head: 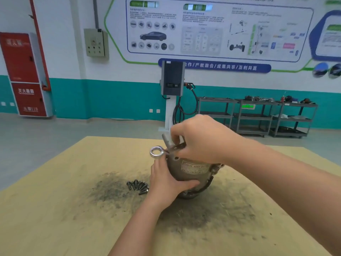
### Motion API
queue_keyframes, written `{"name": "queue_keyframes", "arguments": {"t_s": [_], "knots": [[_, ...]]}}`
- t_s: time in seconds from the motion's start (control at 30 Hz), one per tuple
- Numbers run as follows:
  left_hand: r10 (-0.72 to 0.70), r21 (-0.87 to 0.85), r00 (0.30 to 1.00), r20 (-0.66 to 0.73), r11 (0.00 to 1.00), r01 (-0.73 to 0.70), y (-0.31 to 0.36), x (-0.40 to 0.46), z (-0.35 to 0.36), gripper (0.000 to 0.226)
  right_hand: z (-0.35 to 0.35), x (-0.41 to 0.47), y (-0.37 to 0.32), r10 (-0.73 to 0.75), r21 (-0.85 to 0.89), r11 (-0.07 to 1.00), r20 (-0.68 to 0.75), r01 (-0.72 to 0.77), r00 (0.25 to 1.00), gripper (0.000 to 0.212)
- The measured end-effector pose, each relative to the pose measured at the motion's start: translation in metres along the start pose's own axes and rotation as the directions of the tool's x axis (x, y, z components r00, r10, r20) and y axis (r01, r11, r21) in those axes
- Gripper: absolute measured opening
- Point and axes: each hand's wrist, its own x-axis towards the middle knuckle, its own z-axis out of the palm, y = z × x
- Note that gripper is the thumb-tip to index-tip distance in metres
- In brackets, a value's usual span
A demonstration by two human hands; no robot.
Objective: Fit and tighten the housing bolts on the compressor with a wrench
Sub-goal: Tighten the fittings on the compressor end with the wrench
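Bracing the compressor (191, 172) on the table (55, 209) with your left hand (166, 180) wrapped round it, you're gripping the wrench (158, 152) up top with your right hand (199, 141). Seat the wrench squarely; spare bolts (138, 186) are lying just left.

1. Bright, even indoor light; no glare.
2. Soft, faint shadow under the forearms on the bench (55, 209).
3. Wall poster (219, 28) text smeared, unreadable.
4. Wide-angle bowing: floor line and bench edges curve toward the corners.
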Motion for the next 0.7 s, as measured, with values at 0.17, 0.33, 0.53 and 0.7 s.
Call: {"name": "queue_keyframes", "arguments": {"t_s": [0.17,0.33,0.53,0.7], "knots": [[0.027,-0.003,1.000,-0.006,1.000,-0.027,-0.004,0.002,0.001,0.127,0.007,0.073,0.040,0.287,0.186,0.932,0.141,-0.310,0.948,0.012],[0.033,-0.030,0.999,-0.019,0.999,-0.033,-0.005,0.005,0.004,0.128,0.015,0.055,0.114,0.672,0.595,0.320,0.407,-0.737,0.619,0.021],[0.039,-0.027,0.999,-0.038,0.999,-0.040,-0.003,0.007,0.008,0.133,0.034,-0.055,0.127,0.642,0.769,-0.634,0.583,-0.084,0.498,0.012],[0.062,0.016,0.997,-0.050,0.998,-0.061,0.003,0.005,0.016,0.129,0.064,-0.127,0.068,0.869,0.990,-0.059,-0.012,0.128,0.495,0.011]]}}
